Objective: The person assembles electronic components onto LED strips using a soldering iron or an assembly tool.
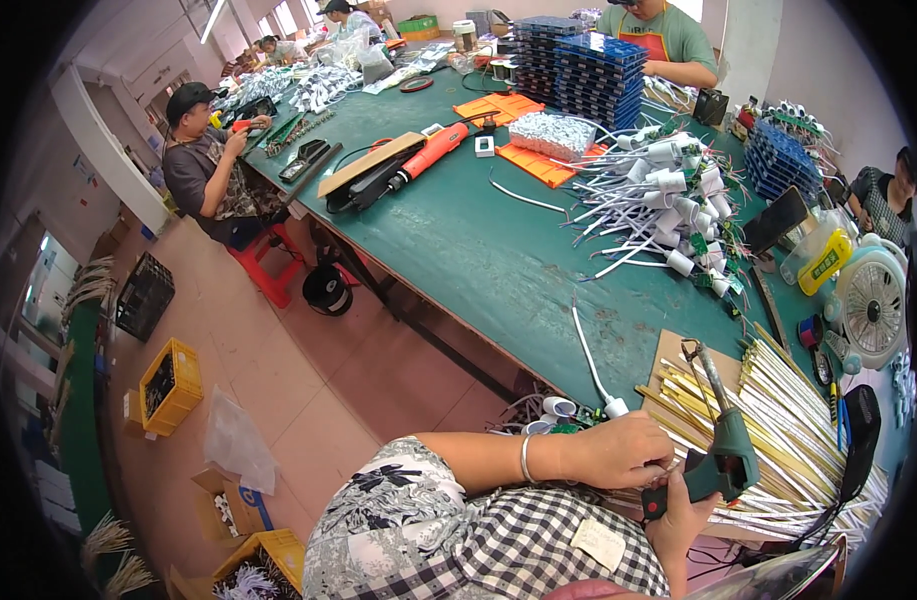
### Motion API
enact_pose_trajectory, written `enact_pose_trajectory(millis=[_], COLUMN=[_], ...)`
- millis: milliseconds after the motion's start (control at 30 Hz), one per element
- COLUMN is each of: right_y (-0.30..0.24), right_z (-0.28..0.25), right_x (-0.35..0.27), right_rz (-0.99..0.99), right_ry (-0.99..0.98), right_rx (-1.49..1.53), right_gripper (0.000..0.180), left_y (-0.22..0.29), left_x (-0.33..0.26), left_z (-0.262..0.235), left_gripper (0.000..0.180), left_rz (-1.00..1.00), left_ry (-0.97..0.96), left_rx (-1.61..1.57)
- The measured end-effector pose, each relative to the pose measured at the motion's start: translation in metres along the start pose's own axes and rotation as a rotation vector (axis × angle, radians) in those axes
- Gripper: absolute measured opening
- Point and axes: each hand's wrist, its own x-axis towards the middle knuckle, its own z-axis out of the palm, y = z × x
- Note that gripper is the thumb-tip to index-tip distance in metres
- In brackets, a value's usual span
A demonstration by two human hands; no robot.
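Note:
A dark green soldering gun [728, 462] is in my right hand [684, 515], its fingers closed round the grip and its metal tip pointing up and away over the table. My left hand [626, 450], with a bracelet on the wrist, is closed in a pinch close beside the gun's grip. What it pinches is too small to make out. Just beyond my left hand lies a white cylindrical housing [615, 407] with a white cable [589, 350] running away from it. Long thin white-and-yellow strips [793, 425] lie in a pile beyond and right of the gun.
White housings with wires [678, 195] are heaped on the green table [458, 255]. Blue stacked trays [578, 75], an orange power tool [433, 152] and a fan [871, 305] stand around. More housings [558, 407] sit by the near edge. Several co-workers sit farther off.

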Motion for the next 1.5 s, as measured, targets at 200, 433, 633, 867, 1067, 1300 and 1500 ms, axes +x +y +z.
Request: enact_pose_trajectory(millis=[200, 433, 633, 867, 1067, 1300, 1500], right_y=[0.0033, 0.0031, -0.0014, -0.0030, -0.0039, 0.0010, 0.0022], right_z=[-0.0019, -0.0003, -0.0022, -0.0014, -0.0002, -0.0021, -0.0024], right_x=[0.0007, -0.0002, 0.0004, 0.0002, 0.0004, 0.0010, 0.0010], right_rz=[0.006, 0.002, 0.001, -0.005, 0.010, -0.003, 0.012], right_ry=[0.004, 0.019, -0.026, -0.028, -0.025, 0.000, 0.000], right_rx=[0.023, 0.037, -0.020, -0.048, -0.015, 0.039, 0.059], right_gripper=[0.031, 0.030, 0.027, 0.023, 0.024, 0.027, 0.031], left_y=[0.0005, -0.0004, -0.0005, 0.0000, 0.0000, 0.0004, 0.0003], left_x=[0.0004, 0.0000, 0.0007, 0.0029, 0.0029, 0.0027, 0.0022], left_z=[-0.0001, 0.0008, 0.0016, 0.0008, -0.0002, 0.0017, 0.0028], left_gripper=[0.013, 0.013, 0.012, 0.012, 0.012, 0.012, 0.012], left_rz=[0.005, 0.011, 0.005, 0.005, -0.003, -0.010, -0.009], left_ry=[0.009, 0.011, 0.011, 0.012, -0.005, -0.010, -0.007], left_rx=[0.010, 0.013, 0.020, 0.009, 0.008, 0.014, 0.024])
